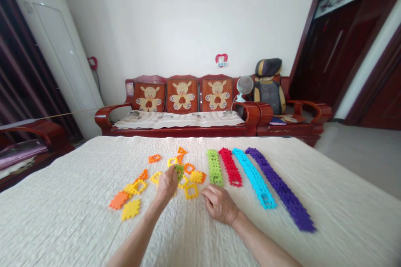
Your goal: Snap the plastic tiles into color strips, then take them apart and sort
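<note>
My left hand (167, 184) is closed on a green interlocking tile (179, 172), held over the loose pieces. Around it lie scattered yellow tiles (191, 192) and orange tiles (154, 158), some solid and some open frames. My right hand (219, 202) rests with curled fingers on the cloth, just right of a yellow frame; whether anything is in its fingers is hidden. Beyond it to the right, tiles lie in rows by colour: a green row (214, 167), a red row (231, 167), a light blue row (255, 179) and a purple row (282, 190), the longest.
A quilted cream cloth (94, 225) covers the table. Behind its far edge stands a wooden sofa (253, 117) with bear cushions (182, 95). A small fan (244, 86) is by the armrest, next to a chair with a seat pad (269, 91).
</note>
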Motion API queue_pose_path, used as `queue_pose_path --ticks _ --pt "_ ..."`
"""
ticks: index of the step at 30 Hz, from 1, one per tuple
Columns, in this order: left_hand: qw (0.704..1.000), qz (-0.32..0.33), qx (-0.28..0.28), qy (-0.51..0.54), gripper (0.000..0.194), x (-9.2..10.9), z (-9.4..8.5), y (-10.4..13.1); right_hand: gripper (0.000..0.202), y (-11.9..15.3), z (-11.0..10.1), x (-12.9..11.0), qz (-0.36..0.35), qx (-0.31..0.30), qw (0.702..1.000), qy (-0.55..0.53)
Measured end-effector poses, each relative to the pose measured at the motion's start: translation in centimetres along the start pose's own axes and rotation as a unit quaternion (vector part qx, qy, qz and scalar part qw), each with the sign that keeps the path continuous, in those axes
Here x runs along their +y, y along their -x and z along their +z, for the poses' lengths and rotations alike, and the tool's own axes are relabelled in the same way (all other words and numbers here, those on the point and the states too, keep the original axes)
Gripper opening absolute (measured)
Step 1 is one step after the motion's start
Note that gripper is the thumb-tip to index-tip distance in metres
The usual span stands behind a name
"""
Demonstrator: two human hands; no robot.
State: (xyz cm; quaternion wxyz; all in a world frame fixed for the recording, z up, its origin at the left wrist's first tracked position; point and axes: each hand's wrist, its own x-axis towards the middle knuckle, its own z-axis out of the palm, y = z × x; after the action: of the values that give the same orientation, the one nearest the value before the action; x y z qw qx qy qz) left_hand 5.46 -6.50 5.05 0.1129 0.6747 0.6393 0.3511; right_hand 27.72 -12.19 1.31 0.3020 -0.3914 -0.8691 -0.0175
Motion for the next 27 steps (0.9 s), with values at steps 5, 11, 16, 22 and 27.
queue_pose_path --ticks 5,11,16,22,27 --pt "0.982 -0.006 0.003 0.187 0.026 0.5 2.3 4.2 0.028 1.0 -0.1 -1.2 0.071 0.012 0.997 -0.008" --pt "0.951 -0.032 -0.009 0.306 0.043 0.7 4.2 5.8 0.048 1.9 0.1 -2.7 0.138 0.043 0.988 -0.046" --pt "0.958 -0.017 -0.024 0.285 0.042 1.0 4.9 5.9 0.04 1.8 -0.4 -2.7 0.123 0.022 0.991 -0.055" --pt "0.954 -0.012 -0.038 0.296 0.041 1.2 4.9 6.0 0.031 1.5 -0.2 -2.9 0.126 0.036 0.99 -0.049" --pt "0.949 -0.016 -0.063 0.308 0.04 1.7 4.7 6.2 0.029 1.4 0.7 -3.1 0.17 0.061 0.981 -0.065"
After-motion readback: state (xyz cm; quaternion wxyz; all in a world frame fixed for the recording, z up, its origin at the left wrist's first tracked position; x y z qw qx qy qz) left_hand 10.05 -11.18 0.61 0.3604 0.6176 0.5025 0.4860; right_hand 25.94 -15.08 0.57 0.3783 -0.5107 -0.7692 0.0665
